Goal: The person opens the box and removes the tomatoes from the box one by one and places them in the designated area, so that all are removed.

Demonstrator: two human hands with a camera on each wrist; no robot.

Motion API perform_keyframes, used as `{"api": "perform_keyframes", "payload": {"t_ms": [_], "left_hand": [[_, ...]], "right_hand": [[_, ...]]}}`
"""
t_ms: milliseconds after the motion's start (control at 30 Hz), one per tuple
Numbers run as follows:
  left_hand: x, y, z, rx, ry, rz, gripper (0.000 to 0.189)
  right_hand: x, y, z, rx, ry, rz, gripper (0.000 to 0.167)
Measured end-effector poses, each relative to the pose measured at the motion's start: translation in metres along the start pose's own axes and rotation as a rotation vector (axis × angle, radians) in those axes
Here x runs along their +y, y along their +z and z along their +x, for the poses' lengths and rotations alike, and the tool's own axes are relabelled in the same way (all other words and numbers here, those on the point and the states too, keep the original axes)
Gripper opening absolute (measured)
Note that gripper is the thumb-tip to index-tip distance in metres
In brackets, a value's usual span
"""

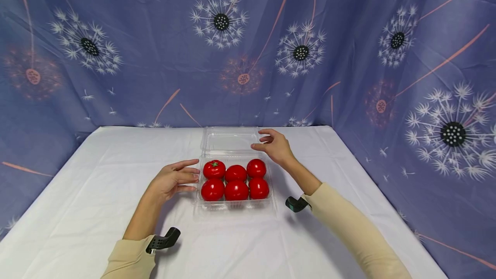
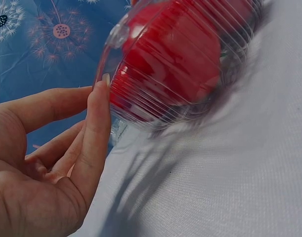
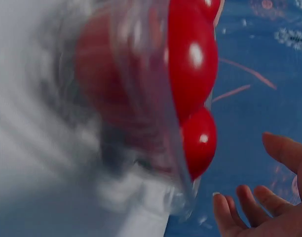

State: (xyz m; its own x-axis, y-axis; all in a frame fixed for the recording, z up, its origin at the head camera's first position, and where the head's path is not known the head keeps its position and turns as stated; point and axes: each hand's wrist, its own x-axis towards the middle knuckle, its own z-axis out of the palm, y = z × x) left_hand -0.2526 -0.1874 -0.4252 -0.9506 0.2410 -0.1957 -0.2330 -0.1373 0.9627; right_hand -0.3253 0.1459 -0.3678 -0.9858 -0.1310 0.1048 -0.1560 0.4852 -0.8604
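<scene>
A clear plastic clamshell box (image 1: 234, 204) sits on the table with its lid (image 1: 230, 140) folded back behind it. Several shiny red tomatoes (image 1: 236, 190) lie inside in two rows; the back left one (image 1: 214, 169) shows a green stem top. At the box's left side is my left hand (image 1: 172, 180), its fingers spread and the fingertips touching the rim, as the left wrist view shows. My right hand (image 1: 276, 146) is beside the lid's right edge, fingers parted and loosely bent; whether it touches the lid is hard to tell.
A white cloth (image 1: 97, 210) covers the table. Behind and to the right hangs a blue curtain (image 1: 162, 55) with dandelion prints. Black wrist cameras (image 1: 164, 240) stick out at both sleeves. The right wrist view is partly blurred.
</scene>
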Motion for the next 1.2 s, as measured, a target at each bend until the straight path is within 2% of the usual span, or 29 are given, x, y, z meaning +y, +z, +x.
{"api": "perform_keyframes", "payload": {"t_ms": [133,533,833,1200], "left_hand": [[0.001,0.0,-0.001,-0.002,0.004,0.008,0.067],[0.003,0.002,-0.002,0.005,-0.001,0.013,0.069],[0.004,0.002,-0.002,0.012,0.001,0.023,0.069],[0.003,0.002,-0.001,0.015,0.0,0.018,0.067]], "right_hand": [[-0.011,0.009,-0.005,-0.065,-0.016,0.007,0.065],[-0.023,0.033,-0.011,-0.137,-0.074,0.019,0.067],[-0.033,0.058,-0.016,-0.212,-0.118,-0.035,0.065],[-0.036,0.086,-0.019,-0.268,-0.103,-0.102,0.064]]}}
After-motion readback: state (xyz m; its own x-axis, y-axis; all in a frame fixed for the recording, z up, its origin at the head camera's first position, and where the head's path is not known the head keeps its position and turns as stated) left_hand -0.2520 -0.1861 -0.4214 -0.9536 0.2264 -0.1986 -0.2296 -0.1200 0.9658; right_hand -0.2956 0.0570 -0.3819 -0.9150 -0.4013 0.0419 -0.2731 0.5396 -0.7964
